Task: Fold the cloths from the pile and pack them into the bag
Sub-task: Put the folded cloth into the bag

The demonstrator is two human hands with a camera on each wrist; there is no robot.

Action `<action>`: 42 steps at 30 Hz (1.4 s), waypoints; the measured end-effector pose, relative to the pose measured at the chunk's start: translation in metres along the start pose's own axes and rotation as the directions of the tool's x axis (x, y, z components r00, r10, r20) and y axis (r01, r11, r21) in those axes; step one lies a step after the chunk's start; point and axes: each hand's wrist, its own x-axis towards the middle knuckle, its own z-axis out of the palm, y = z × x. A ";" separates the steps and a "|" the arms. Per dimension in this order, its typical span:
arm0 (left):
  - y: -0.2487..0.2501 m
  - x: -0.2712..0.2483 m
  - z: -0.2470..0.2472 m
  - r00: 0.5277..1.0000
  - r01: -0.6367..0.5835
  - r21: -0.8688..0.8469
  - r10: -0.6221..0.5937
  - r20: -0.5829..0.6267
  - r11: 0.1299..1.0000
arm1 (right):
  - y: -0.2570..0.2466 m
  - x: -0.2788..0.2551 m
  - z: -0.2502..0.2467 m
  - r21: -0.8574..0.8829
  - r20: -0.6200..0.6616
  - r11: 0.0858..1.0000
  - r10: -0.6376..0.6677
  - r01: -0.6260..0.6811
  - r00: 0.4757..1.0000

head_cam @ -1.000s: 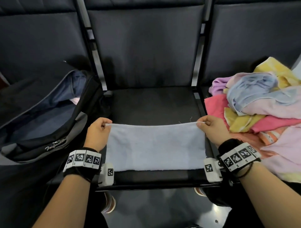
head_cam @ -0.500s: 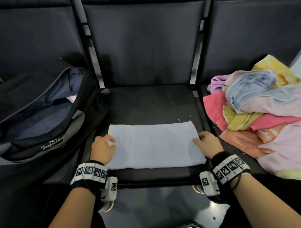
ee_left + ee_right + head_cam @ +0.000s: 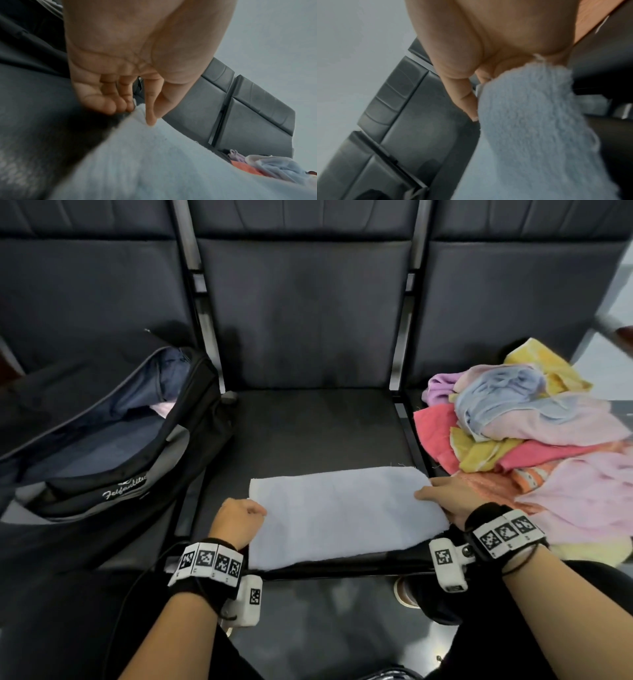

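A light blue cloth (image 3: 342, 515) lies folded into a long strip at the front of the middle seat (image 3: 308, 433). My left hand (image 3: 255, 510) is at its left short edge. In the left wrist view the thumb and curled fingers (image 3: 106, 105) pinch the raised edge of the cloth (image 3: 154, 162). My right hand (image 3: 428, 491) holds the right short edge, thumb on top. The right wrist view shows the cloth (image 3: 530, 128) running up into that hand's grip. The open dark bag (image 3: 102, 440) sits on the left seat. The pile of cloths (image 3: 531, 440) is on the right seat.
Seat backs rise behind all three seats. A metal frame bar (image 3: 411, 440) separates the middle seat from the pile. A pale cloth (image 3: 164, 409) shows inside the bag. The dark floor and a shoe (image 3: 404, 594) are below the seat's front edge.
One second ago both hands pinched the cloth's far corners. They let go, slid back toward me along the sides, and now grip the two short edges.
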 end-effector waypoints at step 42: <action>0.005 -0.023 -0.002 0.987 -0.101 0.071 0.109 -0.120 0.992 | 0.017 -0.053 0.153 -0.620 0.663 0.127 -0.444 0.774 0.603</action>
